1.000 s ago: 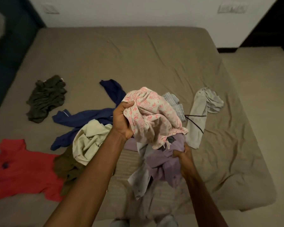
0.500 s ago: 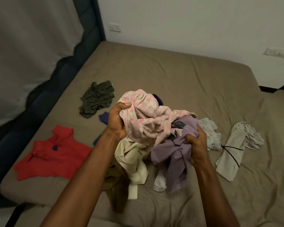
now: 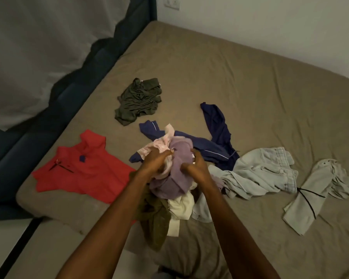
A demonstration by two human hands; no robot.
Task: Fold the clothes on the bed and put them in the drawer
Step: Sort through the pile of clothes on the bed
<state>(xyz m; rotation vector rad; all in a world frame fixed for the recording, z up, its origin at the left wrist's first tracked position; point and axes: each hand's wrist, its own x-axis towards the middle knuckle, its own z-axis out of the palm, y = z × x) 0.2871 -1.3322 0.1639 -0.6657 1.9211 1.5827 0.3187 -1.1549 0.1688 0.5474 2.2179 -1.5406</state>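
Head view | left hand grips pink garment | right hand grips lilac garment | both arms outstretched

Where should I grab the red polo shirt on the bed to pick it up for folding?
Take the red polo shirt at its two shoulders, just beside the collar, coming from above. It lies flat and spread out, apart from the pile, so a shoulder grip should let it hang straight, though both hands are busy with the purple garment.

Head view, downward over bed
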